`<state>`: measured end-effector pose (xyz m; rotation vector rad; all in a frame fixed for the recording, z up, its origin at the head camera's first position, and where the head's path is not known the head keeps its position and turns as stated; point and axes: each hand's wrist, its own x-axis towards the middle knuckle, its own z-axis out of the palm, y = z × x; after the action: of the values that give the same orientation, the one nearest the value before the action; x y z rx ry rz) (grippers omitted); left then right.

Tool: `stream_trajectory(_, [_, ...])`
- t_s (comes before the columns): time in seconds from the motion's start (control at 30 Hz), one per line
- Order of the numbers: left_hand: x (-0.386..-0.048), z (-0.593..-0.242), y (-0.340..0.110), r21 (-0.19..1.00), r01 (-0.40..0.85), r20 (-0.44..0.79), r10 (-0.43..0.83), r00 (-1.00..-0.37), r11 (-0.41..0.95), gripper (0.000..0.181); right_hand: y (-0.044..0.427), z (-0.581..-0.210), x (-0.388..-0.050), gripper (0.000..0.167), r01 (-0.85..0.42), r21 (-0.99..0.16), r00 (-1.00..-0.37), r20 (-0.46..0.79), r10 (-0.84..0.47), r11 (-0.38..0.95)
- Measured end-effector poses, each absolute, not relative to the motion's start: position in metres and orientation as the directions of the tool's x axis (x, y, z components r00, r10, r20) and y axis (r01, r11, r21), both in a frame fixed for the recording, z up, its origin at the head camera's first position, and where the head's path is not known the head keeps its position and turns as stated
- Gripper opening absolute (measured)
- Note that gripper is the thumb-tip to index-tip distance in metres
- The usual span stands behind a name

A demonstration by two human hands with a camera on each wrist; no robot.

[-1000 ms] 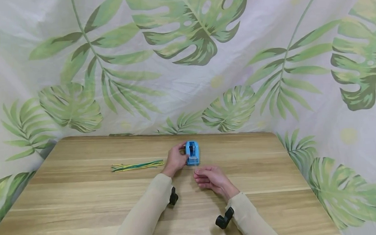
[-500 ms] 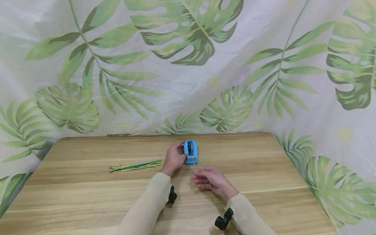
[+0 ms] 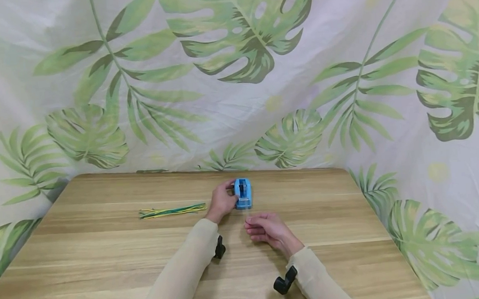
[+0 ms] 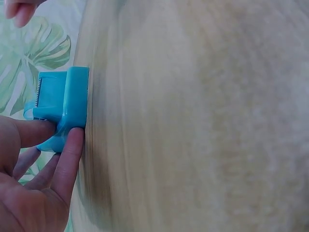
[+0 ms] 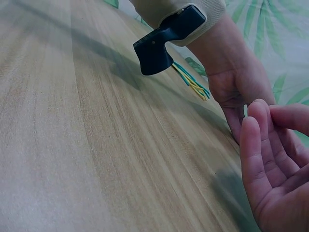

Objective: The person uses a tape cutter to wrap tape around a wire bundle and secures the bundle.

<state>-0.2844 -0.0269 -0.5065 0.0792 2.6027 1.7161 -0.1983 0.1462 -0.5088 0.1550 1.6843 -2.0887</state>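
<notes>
Tape dispenser point(image 3: 243, 193), one, light blue, with a toothed cutting edge; standing on the table point(image 3: 118, 257) near its far edge, roughly mid-width, cutting end towards the wearer. Left hand point(image 3: 222, 201), at the dispenser's left side; thumb and fingers grip its body, the thumb higher up and the fingers lower down along the side in the left wrist view. Strip of tape point(image 3: 246, 212), clear, short, faint to the eye; running from the dispenser's front end to the right hand point(image 3: 270, 229), whose thumb and forefinger pinch its free end, the other fingers bent beneath. Bundle of strands point(image 3: 172, 211), thin, green and yellow, uneven at the ends; lying flat on the table to the left of the dispenser, close to the left wrist, touched by neither hand. Sleeves, a pair, pale beige, each bearing a black fitting near the cuff. Cloth point(image 3: 236, 104), white with green leaf print, hanging behind the table and along both its sides.
</notes>
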Motion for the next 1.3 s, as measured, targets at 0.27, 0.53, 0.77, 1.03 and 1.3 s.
stream_trajectory(0.27, [-0.285, -0.509, -0.028, 0.920, 0.042, 0.027, 0.045, -0.999, 0.390, 0.061, 0.145, -0.508, -0.197, 0.035, 0.406, -0.903, -0.892, -0.358, -0.275, -0.143])
stream_trajectory(0.53, [-0.286, -0.509, -0.026, 0.911, 0.037, 0.021, 0.043, -0.999, 0.412, 0.060, 0.146, -0.509, -0.195, 0.033, 0.404, -0.903, -0.893, -0.357, -0.275, -0.142])
stream_trajectory(0.77, [-0.285, -0.508, -0.025, 0.911, 0.050, 0.037, 0.041, -0.998, 0.408, 0.060, 0.146, -0.510, -0.193, 0.035, 0.405, -0.902, -0.891, -0.352, -0.287, -0.152])
stream_trajectory(1.03, [-0.286, -0.511, -0.025, 0.913, 0.057, 0.050, 0.028, -0.998, 0.404, 0.058, 0.149, -0.505, -0.190, 0.033, 0.410, -0.901, -0.886, -0.357, -0.294, -0.141])
stream_trajectory(1.3, [-0.286, -0.513, -0.024, 0.907, 0.066, 0.060, 0.027, -0.998, 0.415, 0.055, 0.149, -0.504, -0.186, 0.026, 0.395, -0.908, -0.889, -0.339, -0.307, -0.139])
